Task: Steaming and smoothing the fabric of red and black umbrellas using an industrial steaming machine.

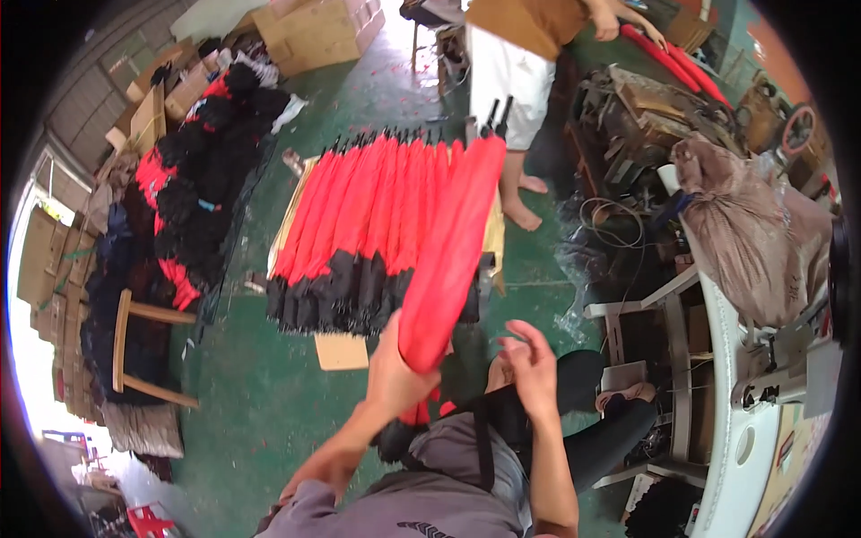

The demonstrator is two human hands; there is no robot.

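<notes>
In front of me my left hand (pixel 399 377) is wrapped round the near end of a furled red umbrella (pixel 453 242). It slants up and away to the right, where two black tips show; I cannot tell whether a second umbrella lies with it. To its right, my right hand (pixel 531 368) is raised above my lap with its fingers apart and nothing in them. Behind the held umbrella, a row of furled red umbrellas (pixel 359 206) with black near ends lies side by side, partly covered by it.
A heap of black and red fabric (pixel 211 170) lies at the left, beside a wooden frame (pixel 121 341). A sewing machine (pixel 780 390) stands on the white table (pixel 726 421) at right, near a brown sack (pixel 744 224). Beyond, a barefoot person in white shorts (pixel 511 90) stands touching long red bundles (pixel 673 63).
</notes>
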